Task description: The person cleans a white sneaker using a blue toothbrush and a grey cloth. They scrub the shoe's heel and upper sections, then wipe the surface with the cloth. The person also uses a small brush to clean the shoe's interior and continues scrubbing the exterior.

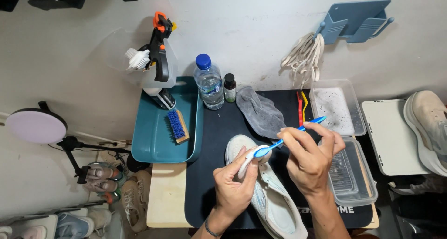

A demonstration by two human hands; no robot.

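- The black work mat (219, 141) covers the middle of the table, with a pale wooden board (166, 195) showing past its left edge.
- A teal tray (153, 141) sits at the mat's back left corner; a blue-bristled scrub brush (177, 125) lies inside it near its right wall.
- A white sneaker (270, 197) lies on the mat toward the front edge, toe pointing to the back; its upper looks mostly pale and clean, though I cannot tell how much of it has been scrubbed.
- Two clear plastic trays (342, 127) line the mat's right edge, the rear one holding foamy, speckled water.
- A grey cloth (259, 111) lies crumpled at the back of the mat, beside a water bottle (209, 83) and a small dark bottle (229, 87).
- The left hand (235, 185) is closed around the sneaker's toe edge, steadying it.
- The right hand (309, 157) pinches a blue toothbrush (288, 137) mid-handle, its head pressed on the toe; brushing there appears under way, the rest of the shoe seemingly left.
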